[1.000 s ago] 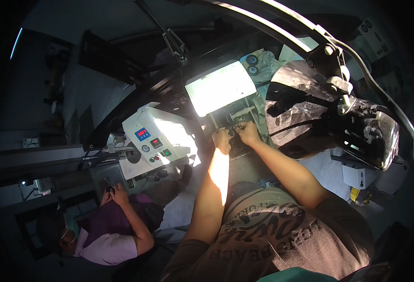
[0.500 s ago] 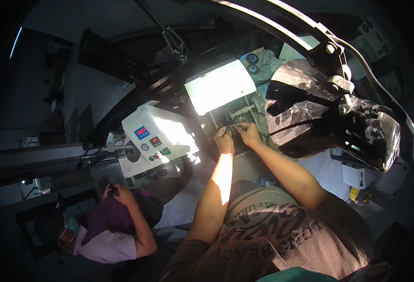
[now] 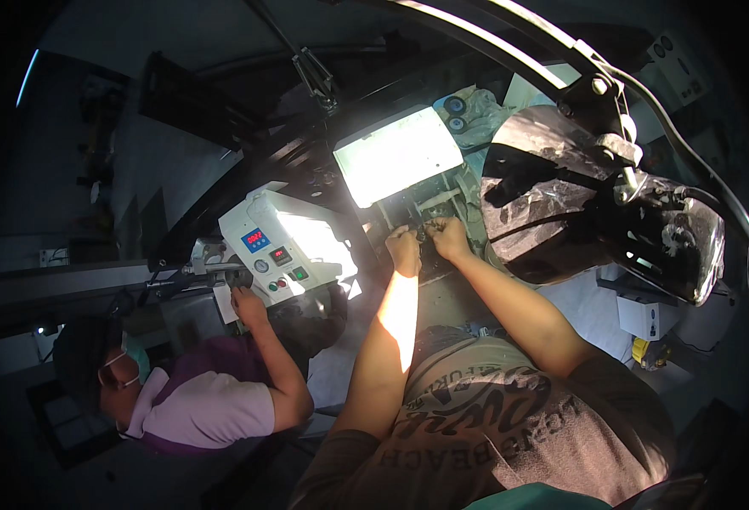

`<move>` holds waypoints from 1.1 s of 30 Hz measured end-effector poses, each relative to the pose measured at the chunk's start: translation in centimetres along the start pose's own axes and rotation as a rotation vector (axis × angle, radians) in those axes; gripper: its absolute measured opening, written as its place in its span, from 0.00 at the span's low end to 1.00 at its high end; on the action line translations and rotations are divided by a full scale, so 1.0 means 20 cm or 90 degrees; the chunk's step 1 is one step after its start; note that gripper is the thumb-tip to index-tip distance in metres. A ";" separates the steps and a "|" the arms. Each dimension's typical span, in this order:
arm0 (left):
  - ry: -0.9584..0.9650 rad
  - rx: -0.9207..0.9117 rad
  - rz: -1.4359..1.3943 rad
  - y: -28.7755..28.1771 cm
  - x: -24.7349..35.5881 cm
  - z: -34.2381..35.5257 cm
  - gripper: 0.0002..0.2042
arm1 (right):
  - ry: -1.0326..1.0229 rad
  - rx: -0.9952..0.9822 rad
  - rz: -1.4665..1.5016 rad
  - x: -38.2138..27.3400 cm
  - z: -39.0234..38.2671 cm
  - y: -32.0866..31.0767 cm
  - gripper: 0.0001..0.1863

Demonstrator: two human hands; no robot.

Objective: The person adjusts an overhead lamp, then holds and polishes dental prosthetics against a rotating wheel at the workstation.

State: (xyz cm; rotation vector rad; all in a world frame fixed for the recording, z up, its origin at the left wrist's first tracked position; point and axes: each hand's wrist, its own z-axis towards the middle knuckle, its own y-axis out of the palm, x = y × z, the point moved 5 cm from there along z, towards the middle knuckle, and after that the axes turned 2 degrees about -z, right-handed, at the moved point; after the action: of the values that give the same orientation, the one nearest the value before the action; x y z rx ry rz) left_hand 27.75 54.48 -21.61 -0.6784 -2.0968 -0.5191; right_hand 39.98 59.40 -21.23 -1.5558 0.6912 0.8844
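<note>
A person in a brown printed cloth T-shirt (image 3: 510,399) works just below a flat, sunlit white rectangular panel (image 3: 400,157), both forearms reaching up toward it. Right of the panel hangs a broad, curved grey-and-black shield (image 3: 523,153), its glossy surface smudged and streaked. Farther off, to the panel's lower left, is a co-worker in a lilac and purple shirt (image 3: 221,412). Left of the panel and slightly below stands a white angular box with lit displays and round buttons (image 3: 281,246). Close under the panel runs a pale, straight cylindrical bar (image 3: 439,202).

Below the panel, the bare left hand (image 3: 403,251) and bare right hand (image 3: 449,240) sit side by side, fingers curled in narrowly. A small blackish piece (image 3: 425,232) lies between them, at their fingertips; it looks dull and irregular, its outline and material lost in shadow. Whether either grip is closed on it cannot be told.
</note>
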 end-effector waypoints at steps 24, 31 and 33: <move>0.208 -0.062 0.028 -0.08 0.03 -0.06 0.08 | 0.073 -0.110 0.245 -0.15 -0.07 -0.04 0.07; 0.197 -0.065 -0.002 -0.06 -0.02 -0.04 0.09 | 0.072 -0.111 0.200 -0.14 -0.05 -0.02 0.07; 0.184 -0.046 -0.020 -0.07 -0.02 -0.05 0.09 | 0.076 -0.116 0.193 -0.13 -0.05 -0.02 0.07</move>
State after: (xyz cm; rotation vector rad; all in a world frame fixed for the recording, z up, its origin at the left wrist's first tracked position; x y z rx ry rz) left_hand 27.68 52.75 -21.64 -0.5748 -1.8277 -0.6711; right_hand 39.07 58.39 -18.87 -1.7029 0.9723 1.1090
